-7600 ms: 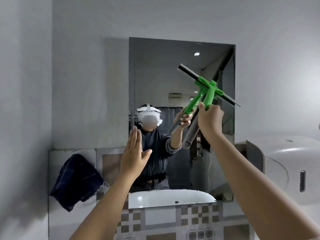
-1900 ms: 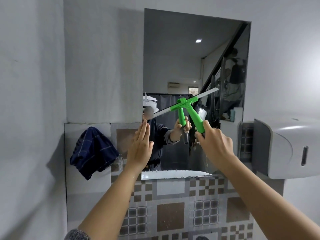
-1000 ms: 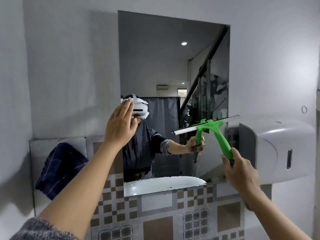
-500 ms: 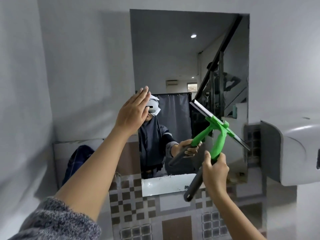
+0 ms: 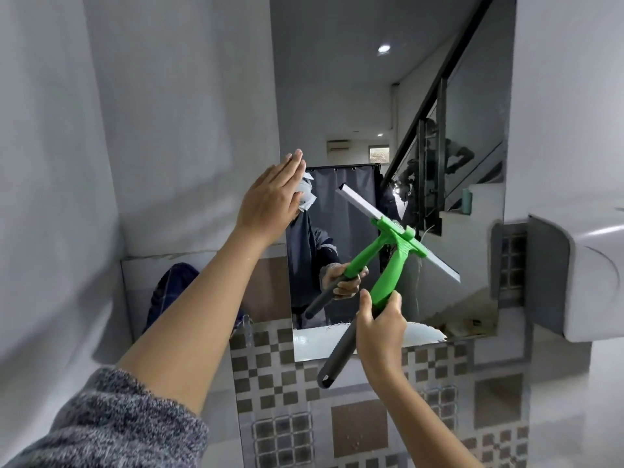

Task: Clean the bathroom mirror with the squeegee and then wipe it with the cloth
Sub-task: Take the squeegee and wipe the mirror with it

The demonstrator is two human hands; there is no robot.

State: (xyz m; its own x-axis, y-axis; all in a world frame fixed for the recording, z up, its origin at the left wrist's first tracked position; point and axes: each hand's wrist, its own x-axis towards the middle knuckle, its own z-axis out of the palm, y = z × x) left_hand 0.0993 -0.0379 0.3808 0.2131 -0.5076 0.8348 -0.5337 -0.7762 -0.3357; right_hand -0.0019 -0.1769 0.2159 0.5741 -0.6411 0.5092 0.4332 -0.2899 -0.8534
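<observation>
The tall bathroom mirror (image 5: 337,96) hangs on the wall ahead. A green squeegee (image 5: 393,261) with a grey handle end is gripped by my right hand (image 5: 380,327); its blade lies slanted against the lower right of the glass, upper end to the left. My left hand (image 5: 270,201) is flat, fingers straight and together, raised at the mirror's left edge and holding nothing. A dark blue checked cloth (image 5: 169,292) hangs on the wall left of the mirror, partly hidden behind my left forearm.
A white wall-mounted dispenser (image 5: 580,278) juts out at the right, close to the mirror's edge. Brown and white patterned tiles (image 5: 358,427) cover the wall below. The mirror reflects a person, a sink rim and a stair rail.
The squeegee has tilted from nearly level to steeply slanted and slid down to the mirror's lower right. My left hand stays raised flat by the left edge.
</observation>
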